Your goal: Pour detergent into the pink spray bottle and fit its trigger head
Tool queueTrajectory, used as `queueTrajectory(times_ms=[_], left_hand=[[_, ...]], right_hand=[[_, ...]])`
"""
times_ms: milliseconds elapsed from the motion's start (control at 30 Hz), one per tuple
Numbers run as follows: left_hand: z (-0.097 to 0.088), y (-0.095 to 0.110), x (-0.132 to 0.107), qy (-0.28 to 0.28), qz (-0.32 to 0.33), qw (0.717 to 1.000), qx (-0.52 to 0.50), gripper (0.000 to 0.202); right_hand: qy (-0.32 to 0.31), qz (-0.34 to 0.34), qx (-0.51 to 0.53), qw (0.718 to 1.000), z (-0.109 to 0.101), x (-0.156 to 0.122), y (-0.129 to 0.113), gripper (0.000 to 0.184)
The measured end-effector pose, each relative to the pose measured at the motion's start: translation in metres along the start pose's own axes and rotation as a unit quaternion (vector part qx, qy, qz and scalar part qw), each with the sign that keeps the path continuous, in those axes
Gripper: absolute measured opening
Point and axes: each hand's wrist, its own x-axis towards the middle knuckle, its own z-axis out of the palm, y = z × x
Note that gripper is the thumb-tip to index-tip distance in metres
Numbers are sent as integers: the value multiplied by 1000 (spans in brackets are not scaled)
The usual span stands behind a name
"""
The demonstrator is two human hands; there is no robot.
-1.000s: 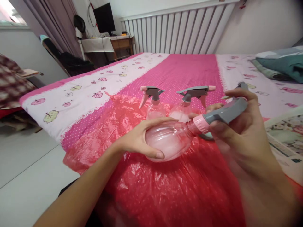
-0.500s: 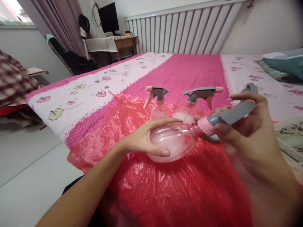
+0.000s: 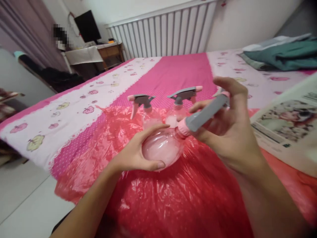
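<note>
My left hand point(image 3: 135, 153) wraps round the clear pink body of a spray bottle point(image 3: 162, 148) that lies tilted over a red plastic sheet point(image 3: 173, 195). My right hand point(image 3: 228, 129) is closed on that bottle's grey trigger head point(image 3: 204, 112), just above its pink collar. Two more spray bottles stand upright right behind, one on the left point(image 3: 146, 110) and one beside it point(image 3: 179, 105), both with grey and pink trigger heads.
The sheet lies on a bed with a pink dotted cover point(image 3: 173, 71). A printed newspaper point(image 3: 284, 125) is at the right. Folded green bedding point(image 3: 282, 54) sits far right. A white radiator point(image 3: 160, 33) and a desk with a monitor point(image 3: 99, 49) stand behind.
The view has swung to the right and tipped. The held bottle and both hands sit a little more to the left in view, with the trigger head raised more steeply.
</note>
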Motion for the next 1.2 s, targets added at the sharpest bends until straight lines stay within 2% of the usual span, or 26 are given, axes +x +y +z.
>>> queueTrajectory(times_ms=[67,167,233,433,500,567,633,700,867,933,1067,1133,1200], left_hand=[[4,-1,2,5,7,1000,26,91],[12,1,6,32,11,997,64,102],[16,4,8,48,12,994,95,109],[31,15,12,108,60,970,209,88],[40,14,12,119,79,964,223,84],[49,11,11,129,91,961,226,83],[56,7,10,137,96,958,232,84],[60,4,10,144,99,956,233,86],[59,0,9,149,110,961,204,87],[59,-1,9,140,112,963,199,88],[60,-1,8,126,114,966,197,87],[61,1,8,128,103,964,209,86],[59,3,8,140,99,958,228,84]], right_hand=[[5,-10,-38,999,-2,0,-2,88],[5,-59,-117,991,-7,2,-8,65],[0,-65,-151,986,-10,3,-13,57],[-2,-81,-140,987,-8,2,-31,58],[22,-67,-177,982,-4,-1,-39,54],[25,-68,-251,965,3,-4,-45,51],[-1,-81,-314,946,8,-5,-49,51],[-33,-92,-330,939,11,-5,-50,50],[-112,-72,-253,958,0,-2,-47,43],[-124,-63,-232,963,-3,-1,-46,44],[-56,-86,-242,965,1,-4,-40,42],[-20,-77,-272,959,4,-6,-36,42],[-10,-59,-287,956,3,-6,-33,40]])
